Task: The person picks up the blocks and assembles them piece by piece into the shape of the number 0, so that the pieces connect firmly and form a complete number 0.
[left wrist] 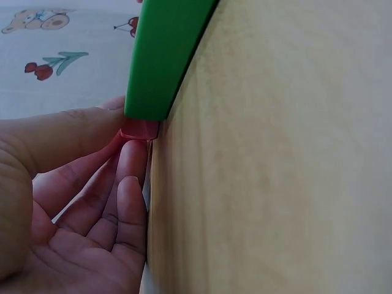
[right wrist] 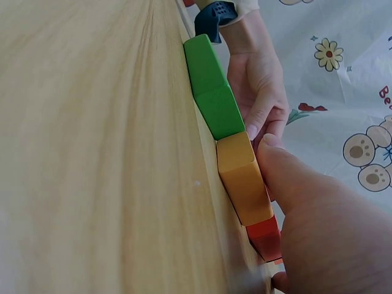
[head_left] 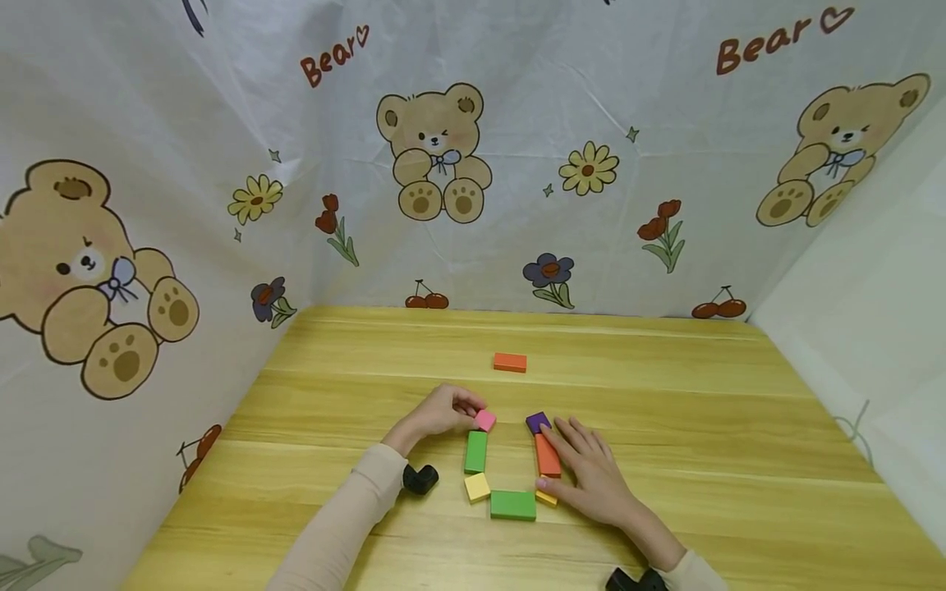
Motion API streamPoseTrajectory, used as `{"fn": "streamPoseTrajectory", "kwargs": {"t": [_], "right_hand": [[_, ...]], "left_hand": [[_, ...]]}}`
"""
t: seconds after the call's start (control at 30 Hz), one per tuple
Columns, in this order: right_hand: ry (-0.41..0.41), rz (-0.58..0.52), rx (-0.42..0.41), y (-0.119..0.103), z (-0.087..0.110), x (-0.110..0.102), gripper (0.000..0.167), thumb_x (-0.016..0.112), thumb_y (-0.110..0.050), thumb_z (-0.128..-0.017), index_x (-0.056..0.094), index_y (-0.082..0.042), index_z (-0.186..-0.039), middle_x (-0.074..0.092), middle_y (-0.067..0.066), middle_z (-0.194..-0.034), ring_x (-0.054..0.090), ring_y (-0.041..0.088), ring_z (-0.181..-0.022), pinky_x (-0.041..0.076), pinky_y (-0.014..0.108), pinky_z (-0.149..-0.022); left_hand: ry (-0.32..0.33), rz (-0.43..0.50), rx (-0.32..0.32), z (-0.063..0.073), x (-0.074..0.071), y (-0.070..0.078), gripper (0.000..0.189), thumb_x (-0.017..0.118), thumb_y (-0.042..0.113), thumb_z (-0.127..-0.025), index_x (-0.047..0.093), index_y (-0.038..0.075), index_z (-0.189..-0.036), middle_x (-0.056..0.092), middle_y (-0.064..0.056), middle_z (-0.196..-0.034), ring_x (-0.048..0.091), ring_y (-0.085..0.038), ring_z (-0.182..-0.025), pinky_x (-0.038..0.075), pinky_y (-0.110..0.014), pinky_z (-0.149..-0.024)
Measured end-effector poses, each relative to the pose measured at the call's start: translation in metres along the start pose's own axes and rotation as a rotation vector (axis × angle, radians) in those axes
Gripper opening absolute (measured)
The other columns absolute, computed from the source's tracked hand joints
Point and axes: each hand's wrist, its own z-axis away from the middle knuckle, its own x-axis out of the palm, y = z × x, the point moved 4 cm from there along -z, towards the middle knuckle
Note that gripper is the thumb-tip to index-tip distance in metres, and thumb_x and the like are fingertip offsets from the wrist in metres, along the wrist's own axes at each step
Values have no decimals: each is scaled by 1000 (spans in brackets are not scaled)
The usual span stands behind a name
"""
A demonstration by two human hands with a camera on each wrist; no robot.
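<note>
My left hand pinches a pink block at the far end of an upright-standing green block. In the left wrist view, thumb and fingers close on the pink block, partly hidden behind the green one. My right hand lies spread over the right side of the arrangement. Its index fingertip touches a purple block, and its thumb rests at an orange-yellow block. Between these two lies a red-orange block, partly covered by the hand.
A yellow block and a second green block form the near side of the U-shaped outline. Farther back on the wooden table lies a lone orange block. Bear-patterned cloth hangs behind and at the left.
</note>
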Motion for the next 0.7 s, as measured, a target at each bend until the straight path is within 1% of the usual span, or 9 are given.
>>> {"fn": "streamPoseTrajectory", "kwargs": {"t": [0.23,0.37,0.53,0.6,0.67,0.7], "right_hand": [[-4,3,1,-1,0,-1,78,69,-51,-85,42,-16,-149,38,19,-154,26,43,-144,12,68,-112],[-5,2,2,-2,0,-1,78,69,-51,-85,42,-16,-149,38,19,-154,26,43,-144,12,67,-112],[-2,1,-2,-2,0,-1,78,69,-50,-85,42,-16,-149,38,19,-153,26,44,-144,12,68,-111],[-3,-2,-1,-2,0,-1,78,69,-50,-85,42,-16,-149,38,19,-154,26,43,-144,12,68,-112],[-5,-5,1,-2,0,-2,78,69,-50,-85,42,-16,-149,38,19,-154,26,43,-144,12,68,-111],[-5,-7,1,-2,0,-2,78,70,-50,-85,42,-16,-149,38,19,-154,26,43,-144,12,68,-111]], "left_hand": [[-22,-7,26,2,-1,2,30,71,-3,-84,68,-7,-113,69,-20,-108,62,-12,-87,55,-23,-78],[-28,-6,40,3,-1,2,30,70,-5,-85,66,-11,-114,68,-24,-107,63,-15,-89,55,-26,-77],[-21,-4,18,3,-1,1,30,70,-4,-84,67,-8,-114,69,-22,-106,62,-14,-88,54,-24,-76],[-15,-3,14,4,-1,1,32,71,-3,-85,67,-7,-116,69,-20,-107,63,-16,-89,54,-24,-77],[6,-15,22,5,-2,1,38,71,-1,-85,65,-4,-122,67,-19,-113,62,-19,-96,53,-27,-82],[23,-26,36,6,-2,2,42,72,1,-85,63,-3,-126,65,-19,-118,61,-23,-102,53,-30,-86]]}}
